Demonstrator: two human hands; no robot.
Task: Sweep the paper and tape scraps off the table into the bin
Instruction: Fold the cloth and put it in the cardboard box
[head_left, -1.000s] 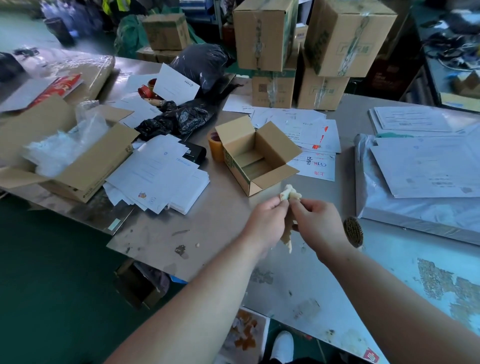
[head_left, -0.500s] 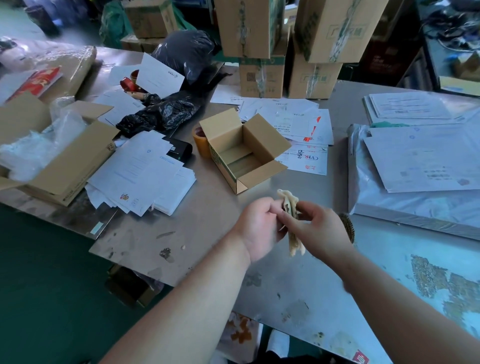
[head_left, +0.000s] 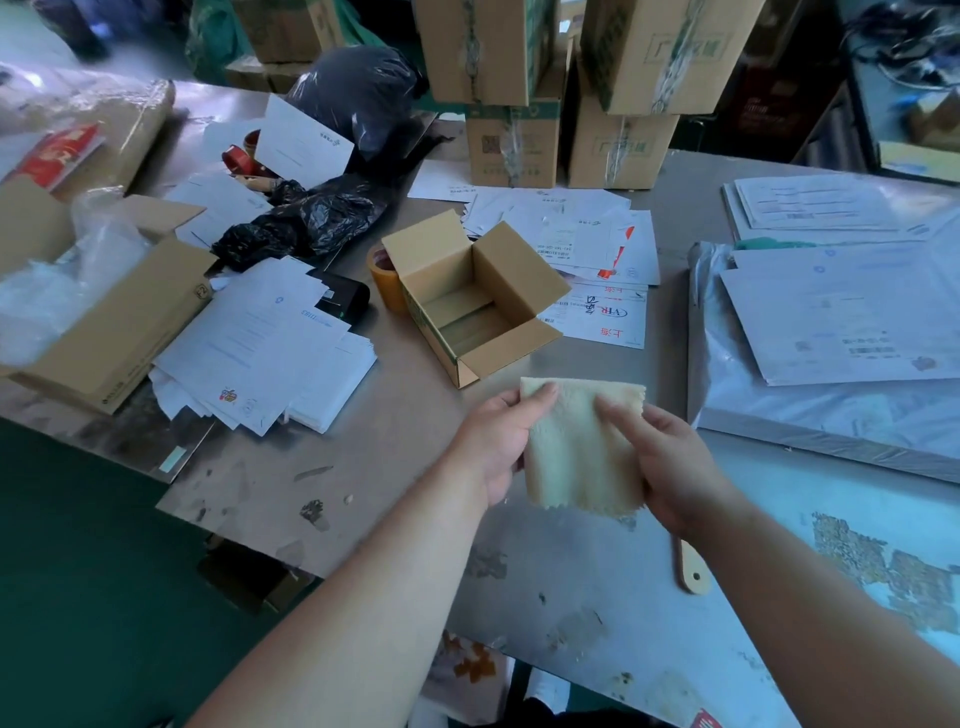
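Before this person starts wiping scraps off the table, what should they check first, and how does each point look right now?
1. Cloth spread open: ok.
2. Both hands hold it, left hand and right hand at its sides: ok.
3. Scraps within reach, a small scrap near the table edge: ok.
4. Bin in view: not ok, none visible.
5. Small open box clear of the sweep path: cannot tell.

Two hands (head_left: 498, 441) in view. One cloth (head_left: 579, 447). Two open boxes (head_left: 467, 296) on the table (head_left: 395, 415); four sealed boxes (head_left: 511, 140) stacked behind, possibly more beyond. One amber tape roll (head_left: 383, 278). One wooden handle (head_left: 691, 569). Two black bags (head_left: 306, 223).
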